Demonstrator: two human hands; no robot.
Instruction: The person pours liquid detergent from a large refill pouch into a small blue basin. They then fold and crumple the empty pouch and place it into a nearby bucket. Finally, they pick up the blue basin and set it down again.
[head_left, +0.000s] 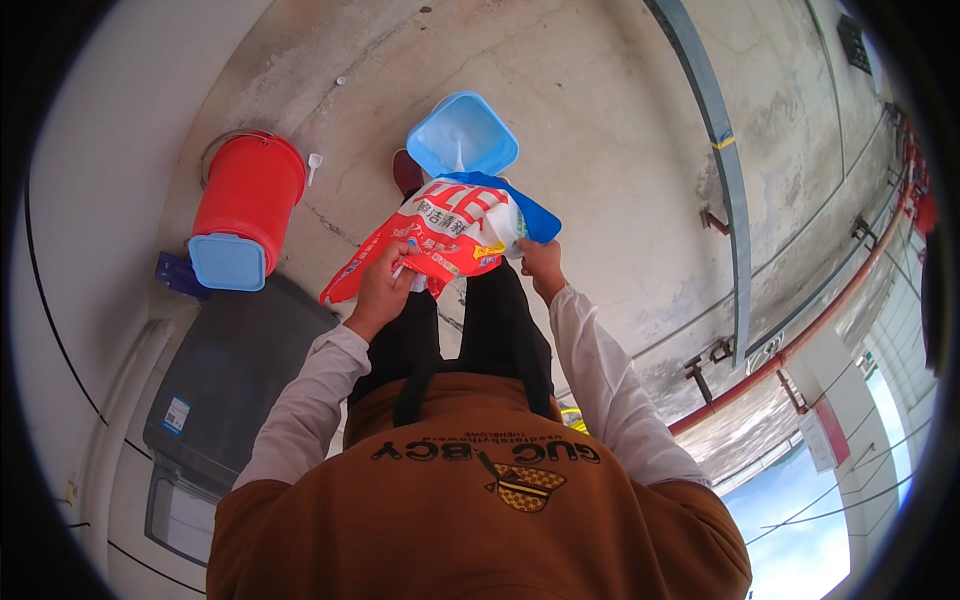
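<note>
A red, white and blue printed plastic bag (445, 235) is stretched between my two hands, tipped forward over a light blue square tub (425, 140) on the floor. At the tub's near wall, a white streak (459, 152) shows below the bag's mouth; it looks like powder, though I cannot be sure. My left hand (383, 288) is closed on the bag's lower left part. On the other side, my right hand (543, 266) pinches its right edge near the blue corner. The bag hides the tub's nearest rim.
A red bucket (245, 190) stands to the left with a light blue lid (228, 262) beside it. Near the bucket lies a small white scoop (315, 165). A dark grey appliance (235, 370) sits at the lower left. A grey metal bar (735, 200) runs along the right.
</note>
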